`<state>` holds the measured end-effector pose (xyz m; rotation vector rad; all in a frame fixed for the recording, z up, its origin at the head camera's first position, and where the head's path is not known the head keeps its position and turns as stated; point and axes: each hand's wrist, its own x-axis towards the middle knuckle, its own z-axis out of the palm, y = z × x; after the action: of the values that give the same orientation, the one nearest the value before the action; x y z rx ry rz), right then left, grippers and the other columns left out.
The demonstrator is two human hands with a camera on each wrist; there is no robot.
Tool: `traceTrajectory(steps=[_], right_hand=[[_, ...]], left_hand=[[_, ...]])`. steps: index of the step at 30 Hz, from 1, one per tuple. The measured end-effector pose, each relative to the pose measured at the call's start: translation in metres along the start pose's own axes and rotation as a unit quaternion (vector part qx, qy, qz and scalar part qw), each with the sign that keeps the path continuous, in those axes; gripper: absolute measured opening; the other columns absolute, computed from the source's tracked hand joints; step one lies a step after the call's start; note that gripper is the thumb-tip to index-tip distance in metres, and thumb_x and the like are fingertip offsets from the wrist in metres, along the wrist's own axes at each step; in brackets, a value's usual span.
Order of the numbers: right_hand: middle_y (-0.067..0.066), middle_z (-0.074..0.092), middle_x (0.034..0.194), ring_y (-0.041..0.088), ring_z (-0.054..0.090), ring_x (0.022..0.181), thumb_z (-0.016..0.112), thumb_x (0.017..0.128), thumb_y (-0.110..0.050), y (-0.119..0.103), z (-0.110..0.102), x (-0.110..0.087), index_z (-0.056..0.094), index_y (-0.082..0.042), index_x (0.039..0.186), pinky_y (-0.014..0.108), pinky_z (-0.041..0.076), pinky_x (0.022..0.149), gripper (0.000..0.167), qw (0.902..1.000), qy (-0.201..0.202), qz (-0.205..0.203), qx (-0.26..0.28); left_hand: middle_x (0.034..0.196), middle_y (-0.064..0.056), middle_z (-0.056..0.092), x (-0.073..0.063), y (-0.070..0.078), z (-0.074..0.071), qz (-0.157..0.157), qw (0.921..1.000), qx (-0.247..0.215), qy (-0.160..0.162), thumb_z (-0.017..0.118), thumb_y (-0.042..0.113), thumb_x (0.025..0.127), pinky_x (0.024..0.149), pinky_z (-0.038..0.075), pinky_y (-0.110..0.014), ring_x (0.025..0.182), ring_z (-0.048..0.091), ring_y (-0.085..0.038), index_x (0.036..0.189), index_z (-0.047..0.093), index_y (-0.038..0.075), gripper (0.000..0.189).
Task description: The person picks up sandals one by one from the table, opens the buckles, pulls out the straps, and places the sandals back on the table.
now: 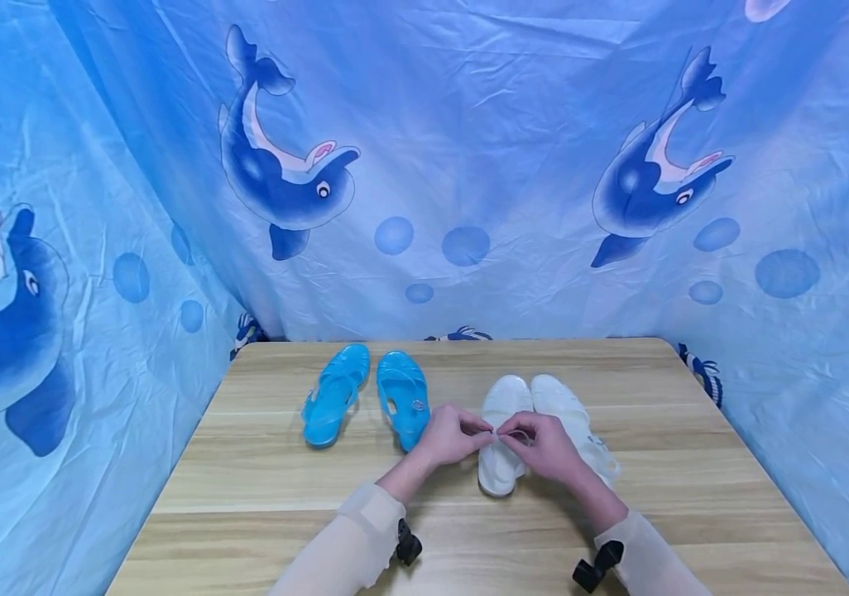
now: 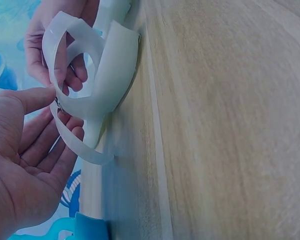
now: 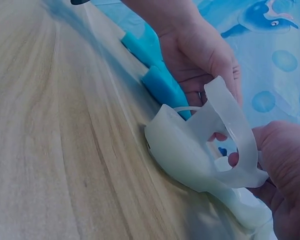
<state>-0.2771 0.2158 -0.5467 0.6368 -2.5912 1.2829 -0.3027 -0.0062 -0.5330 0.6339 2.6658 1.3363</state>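
Two white sandals lie side by side on the wooden table, and both hands are at the ankle strap of the left one [image 1: 497, 476]. My left hand [image 1: 448, 434] pinches the strap [image 2: 77, 142] between thumb and fingers, right by a small metal buckle [image 2: 58, 104]. Facing it, my right hand [image 1: 547, 447] pinches the other part of the strap [image 3: 242, 137], which loops up over the heel [image 3: 172, 147]. The fingertips of both hands nearly meet above the sandal. The second white sandal [image 1: 562, 406] is partly behind my right hand.
To the left lies a pair of blue sandals, one [image 1: 331, 406] further left and the other [image 1: 404, 389] close beside my left wrist. Blue cloth [image 1: 424, 165] with dolphins hangs behind and at the sides of the wooden table [image 1: 261, 472].
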Motion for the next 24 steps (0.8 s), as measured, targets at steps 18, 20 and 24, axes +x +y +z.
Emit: traceTrajectory(steps=[18,20,24], right_hand=[[-0.006,0.081,0.100,0.009,0.076,0.092,0.083,0.093,-0.008,-0.0043,0.0054,0.0008,0.081,-0.019,0.101,0.033,0.064,0.086,0.014,0.9995,0.014,-0.021,0.018],[-0.007,0.081,0.100,0.009,0.076,0.093,0.082,0.094,-0.010,-0.0040,0.0059,0.0016,0.082,-0.022,0.101,0.034,0.064,0.087,0.014,0.9997,0.010,-0.017,0.013],[-0.009,0.081,0.098,0.007,0.076,0.094,0.082,0.093,-0.010,-0.0021,0.0061,0.0010,0.081,-0.025,0.098,0.031,0.063,0.088,0.016,0.9999,0.009,-0.008,0.004]], left_hand=[[0.095,0.003,0.084,-0.0019,0.0000,-0.0006,-0.012,0.9997,-0.022,0.008,0.087,0.034,0.090,0.075,0.059,-0.023,0.084,0.073,-0.006,0.100,0.087,0.020,0.017],[0.094,0.003,0.084,-0.0016,-0.0005,-0.0002,-0.011,0.9997,-0.019,0.007,0.087,0.035,0.090,0.074,0.058,-0.023,0.083,0.073,-0.006,0.100,0.087,0.020,0.017],[0.095,0.003,0.084,-0.0006,-0.0013,0.0006,-0.004,0.9999,-0.011,0.005,0.086,0.035,0.091,0.074,0.058,-0.022,0.083,0.073,-0.005,0.100,0.087,0.021,0.017]])
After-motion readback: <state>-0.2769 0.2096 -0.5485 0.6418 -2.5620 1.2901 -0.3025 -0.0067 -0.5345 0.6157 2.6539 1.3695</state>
